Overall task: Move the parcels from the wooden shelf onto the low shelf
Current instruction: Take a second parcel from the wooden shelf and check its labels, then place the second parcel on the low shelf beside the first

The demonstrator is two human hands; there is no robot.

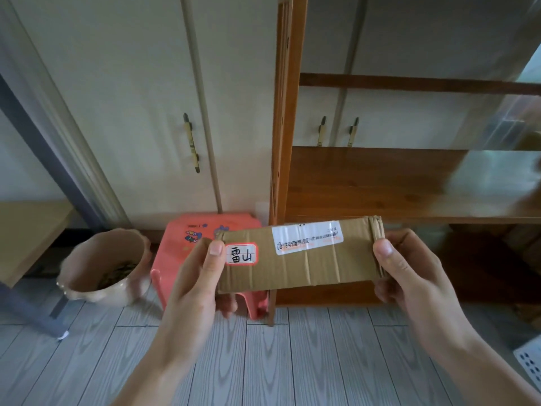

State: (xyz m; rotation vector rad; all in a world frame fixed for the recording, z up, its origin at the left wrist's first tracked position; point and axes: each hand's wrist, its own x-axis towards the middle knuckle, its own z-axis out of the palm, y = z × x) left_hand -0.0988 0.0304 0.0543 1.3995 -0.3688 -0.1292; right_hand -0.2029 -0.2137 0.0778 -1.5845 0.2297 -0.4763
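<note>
A long brown cardboard parcel (301, 263) with a white shipping label and a red-edged sticker is held in the air in front of me. My left hand (199, 276) grips its left end, thumb on the sticker. My right hand (407, 271) grips its right end. Behind it stands the wooden shelf (374, 183), whose middle board shows bare wood on the left. A blurred, glossy thing covers the shelf's right side; I cannot tell what it is.
A pink plastic stool (187, 238) stands on the floor left of the wooden shelf, partly behind the parcel. A beige ceramic pot (105, 265) sits beside it. A light wooden tabletop (26, 232) juts in at the left. White cupboard doors (131, 98) line the back wall.
</note>
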